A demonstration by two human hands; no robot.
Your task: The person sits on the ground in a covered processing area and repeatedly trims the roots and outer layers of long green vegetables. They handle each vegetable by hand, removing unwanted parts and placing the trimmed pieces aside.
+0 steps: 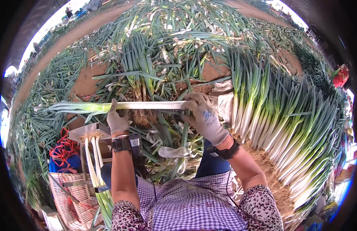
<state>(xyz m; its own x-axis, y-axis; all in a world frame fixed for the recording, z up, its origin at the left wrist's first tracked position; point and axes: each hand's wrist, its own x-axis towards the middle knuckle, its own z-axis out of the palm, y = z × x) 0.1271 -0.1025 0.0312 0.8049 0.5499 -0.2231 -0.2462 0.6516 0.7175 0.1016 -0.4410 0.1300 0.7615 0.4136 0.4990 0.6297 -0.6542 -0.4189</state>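
A long green onion [155,105] lies level across both my gloved hands, its green leaves pointing left and its white shaft to the right. My left hand [117,118] is closed round it where the green meets the white, with the thumb in front. At the root end my right hand [204,117] grips the white shaft, and its fingers hide the tip. Below the held onion, a bunch of untrimmed green onions [139,61] lies with brown roots [143,117] toward me. Near my left forearm, more onions [94,154] rest root-up beside a metal stand [88,132].
A long row of cleaned green onions [278,131] curves along my right. Loose leaves [167,23] cover the ground ahead. At lower left are a woven basket [72,196], a blue object [65,163] and red ties [65,148]. A pale cloth-like piece [225,104] lies beyond my right hand.
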